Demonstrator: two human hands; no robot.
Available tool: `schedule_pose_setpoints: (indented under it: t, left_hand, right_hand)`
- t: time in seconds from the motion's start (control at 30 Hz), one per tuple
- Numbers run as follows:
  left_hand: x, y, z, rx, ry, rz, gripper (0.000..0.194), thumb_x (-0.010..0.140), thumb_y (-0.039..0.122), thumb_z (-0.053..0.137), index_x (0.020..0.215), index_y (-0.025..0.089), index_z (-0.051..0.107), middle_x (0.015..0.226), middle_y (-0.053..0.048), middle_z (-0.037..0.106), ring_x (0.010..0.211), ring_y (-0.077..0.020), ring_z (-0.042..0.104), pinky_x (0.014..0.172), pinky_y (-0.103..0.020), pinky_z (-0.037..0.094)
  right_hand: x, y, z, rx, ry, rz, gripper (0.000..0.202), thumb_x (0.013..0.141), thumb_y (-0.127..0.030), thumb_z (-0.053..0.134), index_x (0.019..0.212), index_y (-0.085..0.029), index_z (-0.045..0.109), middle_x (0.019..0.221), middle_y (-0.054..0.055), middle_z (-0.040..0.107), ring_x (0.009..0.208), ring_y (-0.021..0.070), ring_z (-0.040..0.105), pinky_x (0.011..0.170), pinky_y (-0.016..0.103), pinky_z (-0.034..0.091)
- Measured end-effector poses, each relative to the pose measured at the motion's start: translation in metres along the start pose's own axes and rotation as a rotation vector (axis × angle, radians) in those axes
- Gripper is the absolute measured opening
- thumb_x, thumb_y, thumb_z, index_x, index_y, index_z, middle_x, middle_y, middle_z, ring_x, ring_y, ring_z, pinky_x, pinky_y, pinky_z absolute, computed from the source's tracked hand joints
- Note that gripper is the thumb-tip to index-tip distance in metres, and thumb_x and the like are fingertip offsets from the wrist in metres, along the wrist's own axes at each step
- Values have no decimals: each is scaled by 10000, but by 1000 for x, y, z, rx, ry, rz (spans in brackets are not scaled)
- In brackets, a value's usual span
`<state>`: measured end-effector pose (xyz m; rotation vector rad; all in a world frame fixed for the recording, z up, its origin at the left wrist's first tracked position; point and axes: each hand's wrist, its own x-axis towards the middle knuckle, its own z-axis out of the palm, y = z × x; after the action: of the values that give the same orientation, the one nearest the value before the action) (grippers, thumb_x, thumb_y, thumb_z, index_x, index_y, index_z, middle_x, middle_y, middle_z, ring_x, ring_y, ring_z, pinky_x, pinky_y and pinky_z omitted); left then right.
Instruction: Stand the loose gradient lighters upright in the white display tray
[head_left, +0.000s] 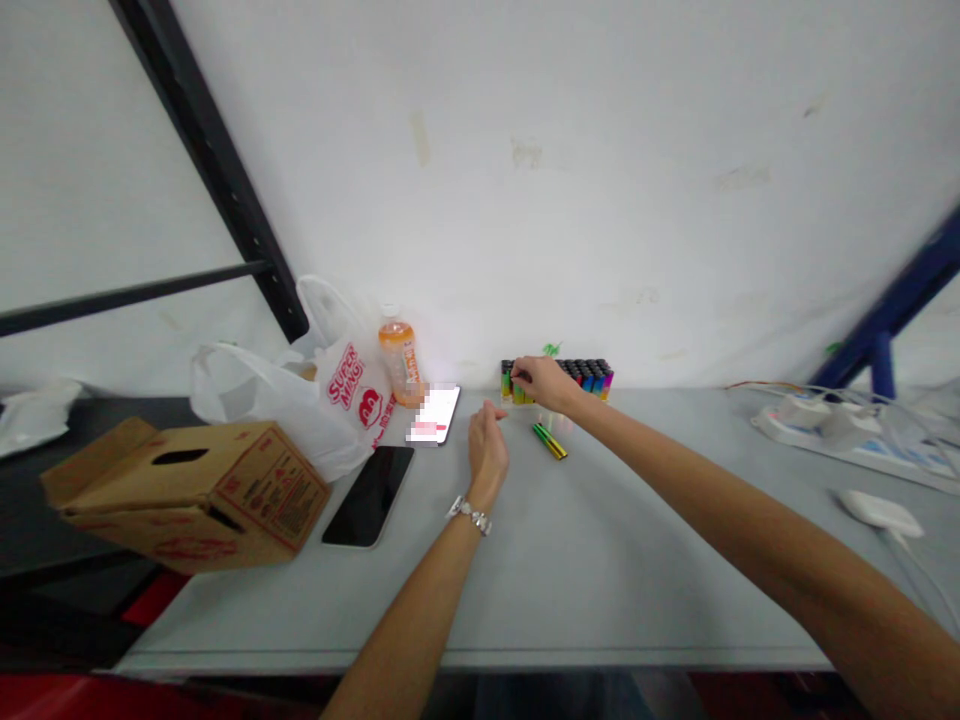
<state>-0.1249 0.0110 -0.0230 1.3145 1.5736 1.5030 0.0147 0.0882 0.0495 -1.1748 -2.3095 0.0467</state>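
Observation:
Colourful lighters (597,378) with black tops stand upright, packed in rows in a low holder against the wall. My right hand (547,380) reaches over the left part of the rows and covers some of them. Its fingers are pinched at a dark-topped lighter, mostly hidden behind them. On the table in front of the holder lie green-and-yellow lighters (550,441), side by side. My left hand (488,446), with a silver watch or bracelet on its wrist, rests to their left. Its fingers are stretched out, and nothing shows in it.
To the left are a black-screened phone (369,497), a lit phone (442,415), an orange drink bottle (402,360), a white plastic bag (337,400) and a cardboard box (202,490). A power strip (855,440) and a white charger (881,512) with cables lie right.

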Motion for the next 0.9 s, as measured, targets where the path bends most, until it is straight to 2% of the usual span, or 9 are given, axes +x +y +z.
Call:
schedule_pose_setpoints:
  t: [0.33, 0.47, 0.63, 0.73, 0.83, 0.9]
  left_hand:
    - [0, 2, 0, 1, -11, -1, 600, 957, 569, 222, 796, 196, 664, 952, -126, 662, 971, -282, 603, 939, -452, 448]
    - [1, 2, 0, 16, -10, 1, 635, 960, 577, 208, 780, 190, 678, 934, -127, 662, 955, -287, 606, 923, -454, 455]
    - [0, 1, 0, 28, -23, 5, 656, 961, 584, 199, 775, 194, 691, 943, -124, 661, 940, -283, 603, 905, -446, 457]
    - [0, 1, 0, 31, -18, 5, 654, 964, 579, 206, 754, 196, 693, 923, -116, 656, 916, -271, 604, 881, -426, 461]
    - [0, 1, 0, 19, -10, 14, 655, 964, 581, 212, 728, 197, 687, 901, -106, 653, 915, -261, 600, 877, -403, 458]
    - [0, 1, -1, 7, -9, 21, 648, 963, 584, 221, 719, 200, 683, 898, -103, 656, 923, -257, 597, 884, -397, 454]
  right_hand:
    - [7, 0, 3, -6, -20, 26, 178, 782, -51, 540, 788, -144, 692, 744, 45, 687, 679, 147, 560, 665, 237, 355]
    - [9, 2, 7, -6, 13, 62, 174, 776, -69, 553, 771, -152, 706, 715, 39, 687, 665, 151, 557, 663, 252, 352]
    - [4, 5, 14, -74, 65, 61, 180, 822, -110, 569, 802, -165, 738, 727, 64, 681, 819, 212, 548, 778, 301, 388]
    - [-3, 5, 16, -168, 139, 38, 179, 870, -197, 588, 840, -177, 764, 929, 114, 676, 984, 266, 507, 873, 370, 385]
    - [-10, 3, 16, -228, 201, 28, 198, 891, -277, 599, 884, -188, 776, 1208, 145, 563, 1121, 303, 440, 943, 421, 360]
    - [-17, 1, 16, -233, 207, 47, 222, 894, -295, 601, 1008, -192, 761, 1242, 155, 508, 1154, 309, 427, 955, 427, 356]
